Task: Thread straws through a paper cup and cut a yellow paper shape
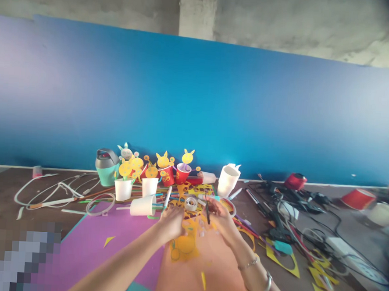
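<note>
Slim dark tool (208, 213), pen-like, in the right hand (221, 216), fingers curled about it, over the near part of the desk (0, 190). Left hand (172, 220) half-closed nearby (from where I stand, can't tell whether it grips anything). Below the hands, yellow sheet (185, 245) with drawn circles, on an orange sheet (220, 270). Beyond: tape roll (187, 204), toppled white cup (141, 206), blue panel (197, 97).
</note>
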Tool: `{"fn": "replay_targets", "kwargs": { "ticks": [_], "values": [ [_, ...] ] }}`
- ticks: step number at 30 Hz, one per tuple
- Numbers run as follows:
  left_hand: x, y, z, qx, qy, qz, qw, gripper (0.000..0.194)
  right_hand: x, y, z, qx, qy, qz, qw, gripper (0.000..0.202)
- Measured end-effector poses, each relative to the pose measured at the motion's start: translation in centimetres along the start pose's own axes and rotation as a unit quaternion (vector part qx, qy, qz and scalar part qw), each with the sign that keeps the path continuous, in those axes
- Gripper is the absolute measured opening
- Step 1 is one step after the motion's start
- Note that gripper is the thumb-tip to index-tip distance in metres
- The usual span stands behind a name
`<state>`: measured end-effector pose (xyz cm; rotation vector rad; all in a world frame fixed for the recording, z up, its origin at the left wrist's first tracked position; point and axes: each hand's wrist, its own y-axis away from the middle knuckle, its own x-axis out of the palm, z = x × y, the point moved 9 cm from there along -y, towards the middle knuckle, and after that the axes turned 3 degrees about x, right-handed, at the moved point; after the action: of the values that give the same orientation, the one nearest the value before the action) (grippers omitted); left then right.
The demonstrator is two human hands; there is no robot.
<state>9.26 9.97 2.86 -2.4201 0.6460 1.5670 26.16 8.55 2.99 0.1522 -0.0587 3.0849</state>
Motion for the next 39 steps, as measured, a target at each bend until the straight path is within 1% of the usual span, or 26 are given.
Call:
{"fn": "replay_targets", "kwargs": {
  "ticks": [5,9,12,16,20,23,25,28,32,33,34,35,36,37,38,39],
  "values": [
    [0.0,-0.6,0.1,-0.003,0.035,-0.003,0.999,0.047,1.0,0.0,-0.7,-0.01,0.059,0.021,0.998,0.041],
    [0.1,-1.0,0.5,0.009,0.098,-0.011,0.995,0.037,1.6,0.2,-0.6,-0.027,0.093,0.036,0.995,0.033],
    [-0.3,-1.3,0.6,0.034,0.149,-0.034,0.988,0.031,1.8,0.1,-0.7,-0.05,0.116,0.045,0.991,0.035],
    [-0.7,-1.5,0.9,0.06,0.194,-0.069,0.977,0.029,1.2,-0.2,-1.0,-0.088,0.138,0.018,0.986,0.039],
    [-0.7,-1.3,1.5,0.058,0.215,-0.098,0.97,0.025,0.6,-0.4,-1.8,-0.08,0.122,-0.01,0.989,0.04],
    [-1.0,-1.0,1.9,0.044,0.225,-0.124,0.965,0.018,0.9,-0.4,-2.1,-0.062,0.091,-0.001,0.994,0.034],
    [-1.6,-0.8,1.9,0.043,0.24,-0.138,0.96,0.018,1.2,-0.2,-1.9,-0.047,0.063,0.004,0.997,0.029],
    [-2.8,-0.7,1.2,0.065,0.277,-0.151,0.947,0.022,1.4,0.1,-1.3,-0.018,0.018,-0.004,1.0,0.028],
    [-4.2,-0.6,0.0,0.099,0.327,-0.152,0.927,0.02,1.7,0.8,-0.4,0.013,-0.03,0.001,0.999,0.031],
    [-4.4,-0.5,0.0,0.098,0.351,-0.157,0.918,0.025,1.7,0.9,-0.2,0.016,-0.044,0.004,0.999,0.032],
    [-4.5,-0.3,0.2,0.09,0.389,-0.165,0.902,0.032,1.6,1.0,-0.1,0.017,-0.059,0.003,0.998,0.033],
    [-4.5,-0.1,0.6,0.076,0.441,-0.17,0.878,0.04,1.4,1.1,0.1,0.015,-0.075,-0.004,0.997,0.034],
    [-4.1,0.0,1.0,0.061,0.499,-0.16,0.849,0.048,1.2,1.1,0.2,0.009,-0.091,-0.018,0.996,0.036],
    [-3.3,0.2,1.0,0.047,0.555,-0.135,0.819,0.054,0.8,1.1,0.3,0.0,-0.106,-0.036,0.994,0.038],
    [-2.3,0.4,0.9,0.035,0.599,-0.097,0.794,0.055,0.4,1.1,0.5,-0.01,-0.115,-0.056,0.992,0.04],
    [-1.2,0.6,0.2,0.034,0.618,-0.038,0.784,0.054,0.2,1.2,0.6,-0.02,-0.119,-0.073,0.99,0.041]
  ]
}}
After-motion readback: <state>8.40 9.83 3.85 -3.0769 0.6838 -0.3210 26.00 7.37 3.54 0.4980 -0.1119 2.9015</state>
